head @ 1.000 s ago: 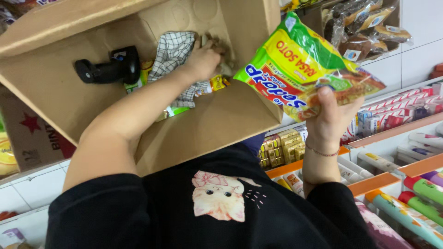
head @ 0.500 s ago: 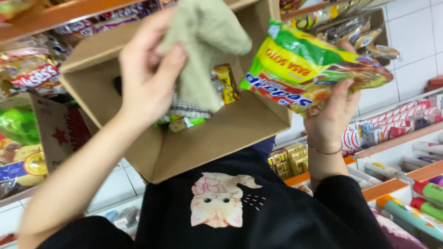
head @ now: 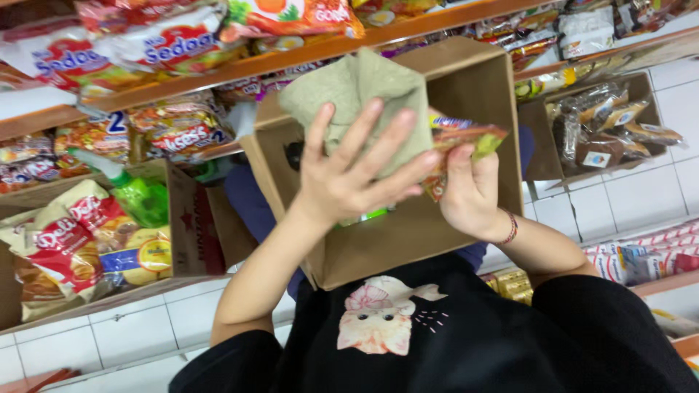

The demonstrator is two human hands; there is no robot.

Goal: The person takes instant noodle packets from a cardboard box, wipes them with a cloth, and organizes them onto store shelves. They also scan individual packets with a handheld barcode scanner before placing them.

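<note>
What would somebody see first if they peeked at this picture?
Probably the left hand in the middle, fingers spread over a pale green cloth held above an open cardboard box. Right beside it, the right hand grips a colourful snack packet at the box's opening. Behind them, orange shelves are crammed with bright red and yellow packets.

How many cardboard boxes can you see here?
3: the box under both hands, one on the left with snack packs, one upper right holding wrapped cakes. Others may be hidden.
</note>
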